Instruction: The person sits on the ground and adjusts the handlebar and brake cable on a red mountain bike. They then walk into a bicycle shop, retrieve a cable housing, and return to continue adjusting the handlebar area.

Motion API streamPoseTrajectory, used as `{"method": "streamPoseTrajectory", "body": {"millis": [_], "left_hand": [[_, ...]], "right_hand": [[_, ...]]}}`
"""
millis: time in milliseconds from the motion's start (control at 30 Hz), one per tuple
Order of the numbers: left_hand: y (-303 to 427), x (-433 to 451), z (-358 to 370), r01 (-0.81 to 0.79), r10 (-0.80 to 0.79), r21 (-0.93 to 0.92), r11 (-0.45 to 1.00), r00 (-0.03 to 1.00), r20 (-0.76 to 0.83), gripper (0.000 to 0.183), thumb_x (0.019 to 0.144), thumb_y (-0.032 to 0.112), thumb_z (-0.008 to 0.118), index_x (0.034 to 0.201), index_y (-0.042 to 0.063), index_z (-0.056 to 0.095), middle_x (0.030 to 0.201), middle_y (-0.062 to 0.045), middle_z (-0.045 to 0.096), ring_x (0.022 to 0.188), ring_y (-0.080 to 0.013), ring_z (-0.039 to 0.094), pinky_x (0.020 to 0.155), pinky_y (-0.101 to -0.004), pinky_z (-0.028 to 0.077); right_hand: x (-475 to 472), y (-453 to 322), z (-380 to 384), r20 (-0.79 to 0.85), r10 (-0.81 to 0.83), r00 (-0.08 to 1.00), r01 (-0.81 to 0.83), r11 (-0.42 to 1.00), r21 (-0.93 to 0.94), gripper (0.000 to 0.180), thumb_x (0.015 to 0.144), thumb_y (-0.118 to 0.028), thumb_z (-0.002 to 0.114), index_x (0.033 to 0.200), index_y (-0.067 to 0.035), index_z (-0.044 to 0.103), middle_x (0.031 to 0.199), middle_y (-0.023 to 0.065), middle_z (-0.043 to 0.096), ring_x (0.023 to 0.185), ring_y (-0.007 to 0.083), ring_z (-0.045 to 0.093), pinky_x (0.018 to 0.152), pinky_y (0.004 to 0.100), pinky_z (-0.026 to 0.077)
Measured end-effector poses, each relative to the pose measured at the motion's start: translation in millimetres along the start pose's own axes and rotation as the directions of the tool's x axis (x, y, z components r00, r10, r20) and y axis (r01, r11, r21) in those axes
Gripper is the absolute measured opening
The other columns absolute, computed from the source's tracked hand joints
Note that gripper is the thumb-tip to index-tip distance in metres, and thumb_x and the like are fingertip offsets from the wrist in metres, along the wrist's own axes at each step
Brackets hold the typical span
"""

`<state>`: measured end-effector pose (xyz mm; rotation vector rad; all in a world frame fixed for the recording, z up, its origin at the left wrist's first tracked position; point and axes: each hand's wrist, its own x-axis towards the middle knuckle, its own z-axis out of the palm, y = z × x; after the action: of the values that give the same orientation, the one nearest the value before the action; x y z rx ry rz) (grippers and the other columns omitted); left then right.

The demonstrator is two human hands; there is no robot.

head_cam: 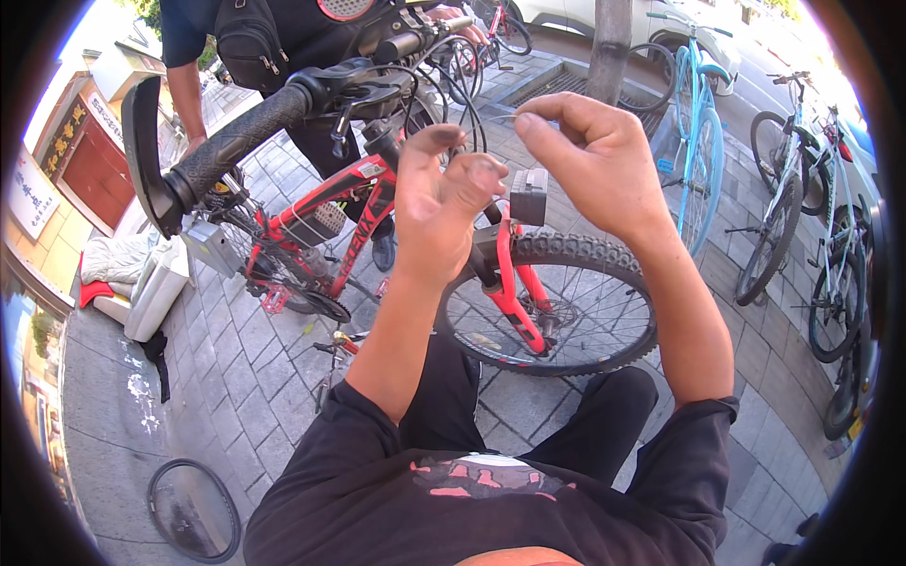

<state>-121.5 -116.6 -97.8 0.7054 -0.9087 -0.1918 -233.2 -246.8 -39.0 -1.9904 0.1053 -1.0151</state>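
My right hand (594, 159) is raised over the front of a red and black mountain bike (368, 212), its thumb and forefinger pinching the end of a thin wire or cable. Left of it, my left hand (446, 201) is held up with curled fingers; whether it grips the wire too cannot be told. Black cables (417, 78) run from the handlebar behind my fingers. A black box-shaped part (529, 197) sits between my wrists, above the red front fork (511, 297) and the knobby front tire (566, 247). The rubber handlebar grip (244, 138) reaches out to the upper left.
A person with a black chest bag (251, 42) stands behind the bike. Tools (329, 361) lie on the paving below it. A loose tire (195, 509) is at lower left, a cushioned seat (159, 290) at left. A tree trunk (609, 49) and parked bicycles, one turquoise (697, 127), stand right.
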Motion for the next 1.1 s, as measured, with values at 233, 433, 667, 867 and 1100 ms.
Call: {"method": "streamPoseTrajectory", "body": {"millis": [233, 433, 667, 867, 1100], "left_hand": [[7, -33, -14, 0.44, -0.444, -0.077, 0.895, 0.894, -0.059, 0.035, 0.104, 0.034, 0.063, 0.12, 0.003, 0.057, 0.087, -0.005, 0.063, 0.068, -0.0205, 0.068, 0.046, -0.0283, 0.05], [-5, 4, -24, 0.574, -0.612, -0.406, 0.711, 0.79, 0.046, 0.032, 0.107, 0.037, 0.056, 0.118, 0.008, 0.06, 0.08, 0.001, 0.061, 0.059, -0.0098, 0.06, 0.041, -0.0228, 0.041], [-16, 18, -22, 0.622, -0.634, -0.392, 0.678, 0.765, 0.118, 0.019, 0.105, 0.026, 0.061, 0.111, 0.009, 0.064, 0.09, -0.001, 0.067, 0.066, -0.0105, 0.063, 0.04, -0.0197, 0.04], [-28, 7, -29, 0.585, -0.506, -0.465, 0.664, 0.81, 0.298, 0.01, 0.102, 0.016, 0.063, 0.103, 0.007, 0.065, 0.103, -0.008, 0.072, 0.088, -0.0172, 0.074, 0.043, -0.0216, 0.05], [-25, 19, -27, 0.475, -0.426, -0.169, 0.864, 0.867, 0.257, 0.011, 0.098, 0.011, 0.069, 0.101, 0.003, 0.063, 0.092, -0.016, 0.073, 0.075, -0.0231, 0.075, 0.053, -0.0291, 0.062]], "right_hand": [[-7, 5, -18, 0.043, -0.041, 0.998, 0.043, 0.998, -0.043, 0.025, 0.093, -0.02, 0.065, 0.103, 0.001, 0.074, 0.073, 0.0027, 0.064, 0.071, 0.0069, 0.055, 0.068, 0.028, 0.048], [-29, 2, -34, 0.119, 0.08, 0.99, -0.07, 0.994, -0.087, 0.02, 0.091, -0.017, 0.068, 0.098, 0.0, 0.075, 0.064, -0.0047, 0.052, 0.061, 0.0008, 0.045, 0.056, 0.0225, 0.036], [-19, 8, -36, 0.058, -0.04, 0.997, 0.046, 0.993, -0.107, 0.023, 0.087, -0.018, 0.068, 0.095, 0.003, 0.073, 0.069, 0.0023, 0.063, 0.064, 0.0072, 0.052, 0.061, 0.0272, 0.045], [-3, 8, -29, -0.006, -0.019, 1.0, 0.018, 0.992, -0.128, 0.03, 0.084, -0.025, 0.069, 0.095, 0.002, 0.074, 0.079, 0.0129, 0.071, 0.07, 0.0155, 0.063, 0.071, 0.0329, 0.052], [17, 27, -1, 0.011, -0.002, 1.0, 0.003, 0.989, -0.148, 0.032, 0.087, -0.025, 0.072, 0.096, 0.005, 0.074, 0.074, 0.004, 0.068, 0.068, 0.007, 0.058, 0.063, 0.0267, 0.049]]}}
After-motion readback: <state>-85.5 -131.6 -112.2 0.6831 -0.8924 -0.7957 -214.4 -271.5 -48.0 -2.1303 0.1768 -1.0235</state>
